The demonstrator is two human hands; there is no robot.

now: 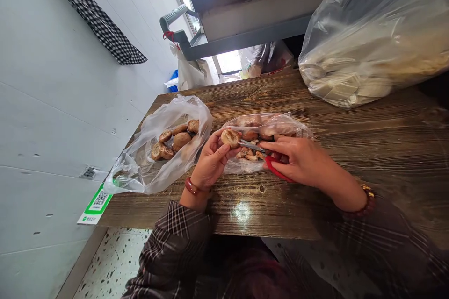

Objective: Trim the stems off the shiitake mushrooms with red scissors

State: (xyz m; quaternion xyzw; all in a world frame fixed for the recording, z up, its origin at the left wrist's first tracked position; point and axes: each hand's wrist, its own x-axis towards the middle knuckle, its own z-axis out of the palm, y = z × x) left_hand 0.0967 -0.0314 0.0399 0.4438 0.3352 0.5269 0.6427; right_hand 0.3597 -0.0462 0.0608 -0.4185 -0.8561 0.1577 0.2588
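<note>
A brown mushroom (229, 137) is pinched in the left hand (212, 159) midway between the front and back edges of the wooden table (224, 210). Red-handled scissors (277, 170) are gripped in the right hand (303, 159), pointed at the mushroom. Pale mushroom pieces (250, 156) are held in a plastic bag beneath; whole mushrooms (181, 141) are contained in another bag (175, 174) near the left edge.

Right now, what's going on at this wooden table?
A person's left hand holds a brown-capped mushroom, while the right hand holds red-handled scissors with the blade tips at it. Just behind the hands, a clear plastic bag holds more mushrooms and pale stem pieces. An open bag of mushrooms sits to the left.
</note>
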